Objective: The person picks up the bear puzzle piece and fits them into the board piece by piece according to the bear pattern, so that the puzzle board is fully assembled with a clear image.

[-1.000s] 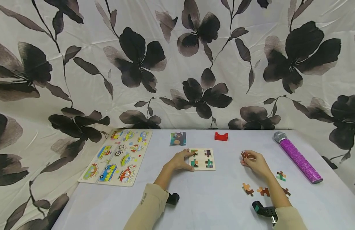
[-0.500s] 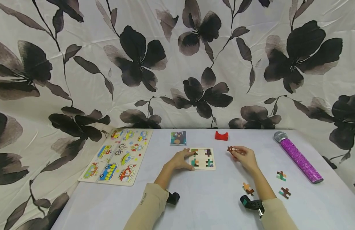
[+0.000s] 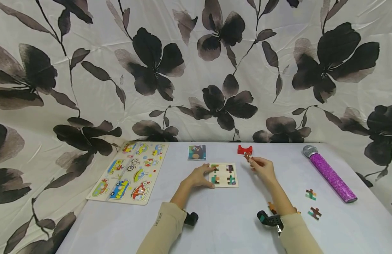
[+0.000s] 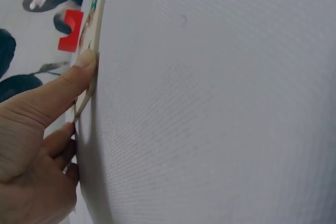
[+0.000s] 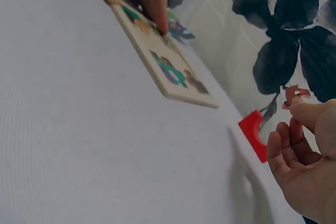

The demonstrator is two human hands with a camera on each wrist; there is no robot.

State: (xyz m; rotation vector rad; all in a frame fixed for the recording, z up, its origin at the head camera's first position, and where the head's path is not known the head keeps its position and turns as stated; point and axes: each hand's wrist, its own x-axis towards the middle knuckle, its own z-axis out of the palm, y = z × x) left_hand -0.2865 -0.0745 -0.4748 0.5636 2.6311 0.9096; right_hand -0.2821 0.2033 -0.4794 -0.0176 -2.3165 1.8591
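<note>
My left hand grips the left side of a small wooden puzzle board, thumb at the near corner and fingers toward the far one. Four-corner pieces sit in the board around a bare cross-shaped middle. My right hand, raised to the right of the board, pinches a brown jigsaw piece between thumb and fingertips. In the right wrist view the piece is held up above the table, the other fingers loosely curled. It overlaps the red block in the head view.
Loose jigsaw pieces lie at right, including a green-and-brown one, a brown one and an orange one partly behind the right wrist. A bear picture card, a purple microphone and a vehicle puzzle board stand around.
My right hand has moved left and away from me with the brown jigsaw piece, turning it on the way, toward the red block. The left hand and puzzle board stay put.
</note>
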